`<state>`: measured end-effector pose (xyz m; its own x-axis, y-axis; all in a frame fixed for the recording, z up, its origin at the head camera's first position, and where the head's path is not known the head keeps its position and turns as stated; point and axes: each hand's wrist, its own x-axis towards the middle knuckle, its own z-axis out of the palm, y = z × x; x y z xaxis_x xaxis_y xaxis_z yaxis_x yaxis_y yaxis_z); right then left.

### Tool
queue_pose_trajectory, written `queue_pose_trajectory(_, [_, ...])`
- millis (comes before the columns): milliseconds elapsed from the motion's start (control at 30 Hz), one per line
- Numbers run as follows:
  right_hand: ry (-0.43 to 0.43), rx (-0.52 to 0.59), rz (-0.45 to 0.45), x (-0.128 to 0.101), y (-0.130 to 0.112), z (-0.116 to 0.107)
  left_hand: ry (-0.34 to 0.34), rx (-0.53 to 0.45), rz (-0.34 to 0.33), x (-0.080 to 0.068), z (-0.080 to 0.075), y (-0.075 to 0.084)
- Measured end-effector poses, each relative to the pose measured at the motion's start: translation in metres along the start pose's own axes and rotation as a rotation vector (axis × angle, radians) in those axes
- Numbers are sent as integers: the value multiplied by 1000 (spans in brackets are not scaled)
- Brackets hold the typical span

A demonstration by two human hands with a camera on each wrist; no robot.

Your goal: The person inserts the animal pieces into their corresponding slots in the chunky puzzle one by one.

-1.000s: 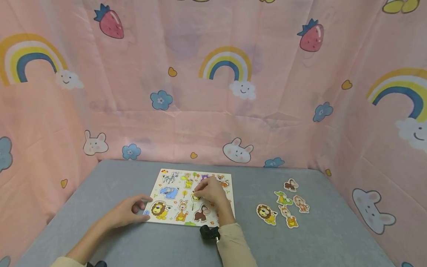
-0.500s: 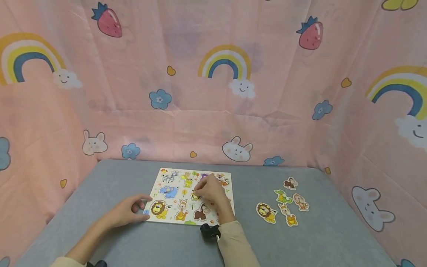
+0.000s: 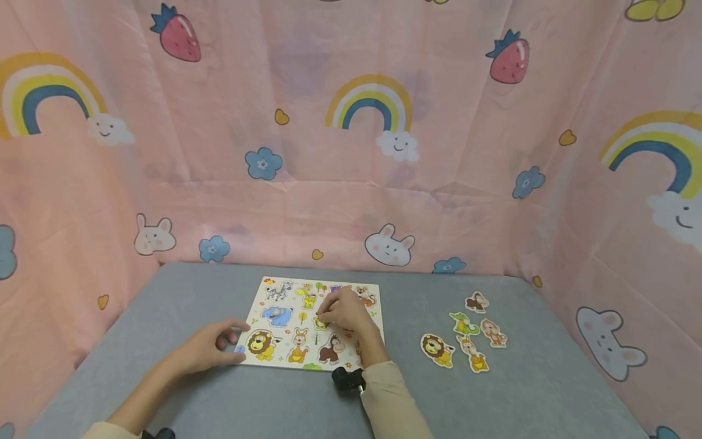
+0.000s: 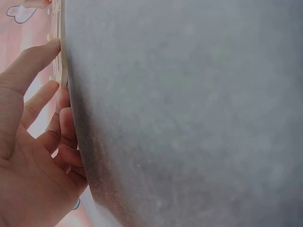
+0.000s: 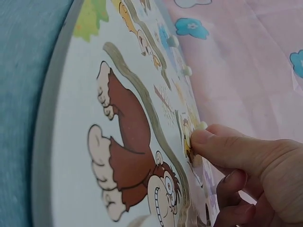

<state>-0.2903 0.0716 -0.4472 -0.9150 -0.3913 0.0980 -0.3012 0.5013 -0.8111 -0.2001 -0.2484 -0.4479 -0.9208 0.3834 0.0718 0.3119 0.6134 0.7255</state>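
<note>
A pink curtain (image 3: 329, 210) printed with rainbows, strawberries, flowers and rabbits hangs behind the table and down both sides. The table (image 3: 247, 402) is grey, with a soft, slightly mottled surface. On it lies a pale board (image 3: 282, 352) covered in animals, and to its right are five loose pieces: lion (image 3: 437, 350), kangaroo (image 3: 474, 353), crocodile (image 3: 464, 324), monkey (image 3: 493, 333) and ape (image 3: 477, 302).

The right hand (image 3: 348, 316) pinches a yellow piece (image 3: 320, 325) between thumb and forefinger at the middle of the board; the fingers partly hide it, and I cannot tell whether it sits flush. The left hand (image 3: 211, 349) grasps nothing; its thumb and forefinger touch the board's left edge.

Compared with a second ago, the right sleeve (image 3: 392, 396) has swung slightly rightward, while both hands, the board and the loose pieces stay where they were.
</note>
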Motion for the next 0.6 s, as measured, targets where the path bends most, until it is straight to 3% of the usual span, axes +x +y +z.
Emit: queue_pose_trajectory(600, [-38, 18, -31, 3, 6, -2, 0, 4, -4, 0, 0, -3])
